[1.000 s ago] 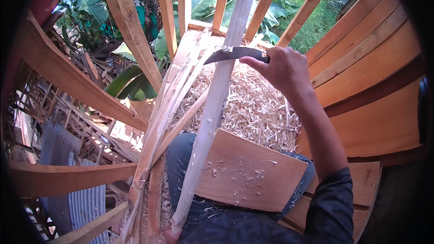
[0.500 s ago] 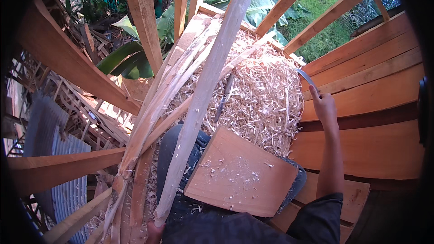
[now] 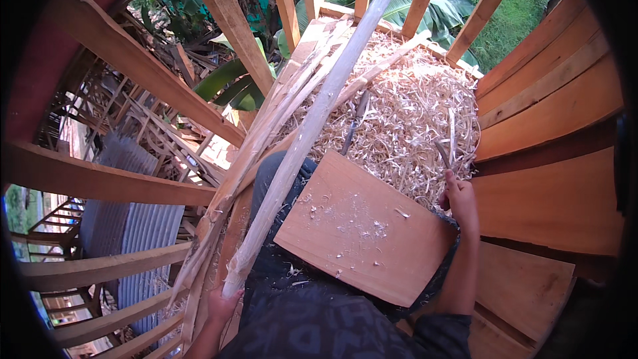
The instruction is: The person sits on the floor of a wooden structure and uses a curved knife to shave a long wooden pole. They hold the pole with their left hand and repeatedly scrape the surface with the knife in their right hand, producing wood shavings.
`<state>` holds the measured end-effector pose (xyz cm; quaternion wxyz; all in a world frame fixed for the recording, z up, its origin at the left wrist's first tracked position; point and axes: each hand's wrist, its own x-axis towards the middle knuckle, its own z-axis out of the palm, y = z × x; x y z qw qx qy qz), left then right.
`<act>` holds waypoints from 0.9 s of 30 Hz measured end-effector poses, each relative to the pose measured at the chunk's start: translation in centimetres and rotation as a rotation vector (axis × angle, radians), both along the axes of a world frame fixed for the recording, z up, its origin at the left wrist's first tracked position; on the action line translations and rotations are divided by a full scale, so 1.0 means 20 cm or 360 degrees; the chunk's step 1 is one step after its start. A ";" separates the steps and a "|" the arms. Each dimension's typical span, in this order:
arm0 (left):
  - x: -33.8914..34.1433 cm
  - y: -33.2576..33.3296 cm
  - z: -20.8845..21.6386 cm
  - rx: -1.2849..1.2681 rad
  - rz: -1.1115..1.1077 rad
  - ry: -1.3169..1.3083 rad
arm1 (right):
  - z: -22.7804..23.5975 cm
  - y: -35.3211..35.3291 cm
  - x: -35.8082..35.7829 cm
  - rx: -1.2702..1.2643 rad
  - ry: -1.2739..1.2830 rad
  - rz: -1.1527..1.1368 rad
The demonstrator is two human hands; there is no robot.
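My left hand (image 3: 224,302) is closed around the lower end of a long, pale, peeled wooden pole (image 3: 312,123). The pole slants away from me, past my left leg and across the heap of shavings. On the right, my right hand (image 3: 460,201) grips a knife with a curved blade (image 3: 442,154), its blade pointing away from me over the shavings. A flat wooden board (image 3: 365,229), sprinkled with shavings, lies across my lap between the hands. The handle of the knife is mostly hidden in my fist.
Curled wood shavings (image 3: 405,106) are heaped in front, with a dark long tool (image 3: 355,123) lying on them. Rough wooden strips (image 3: 266,139) run along the pole's left. Upright slats (image 3: 229,23) and a plank wall (image 3: 551,193) surround me. Corrugated sheeting (image 3: 149,239) stands outside at left.
My right hand has drawn the knife back toward me, beside the board's far right corner. The pole's lower end and my left hand show more fully as the view has shifted.
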<state>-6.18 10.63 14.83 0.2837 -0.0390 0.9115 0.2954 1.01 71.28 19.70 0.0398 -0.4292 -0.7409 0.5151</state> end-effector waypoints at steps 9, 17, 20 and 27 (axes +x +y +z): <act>-0.06 0.34 0.21 -0.0050 -0.0158 0.0267 | -0.08 -0.05 0.10 -0.0153 0.0277 0.0435; -0.06 0.65 0.35 0.0143 -0.0231 0.0589 | -0.10 -0.08 0.12 -0.0289 0.0323 0.0665; -0.04 0.71 0.37 0.0107 -0.0221 0.0635 | -0.01 -0.12 0.09 -0.0230 0.0236 0.0678; -0.06 0.73 0.40 -0.0005 -0.0357 0.0518 | -0.06 -0.12 0.09 -0.0212 0.0212 0.0568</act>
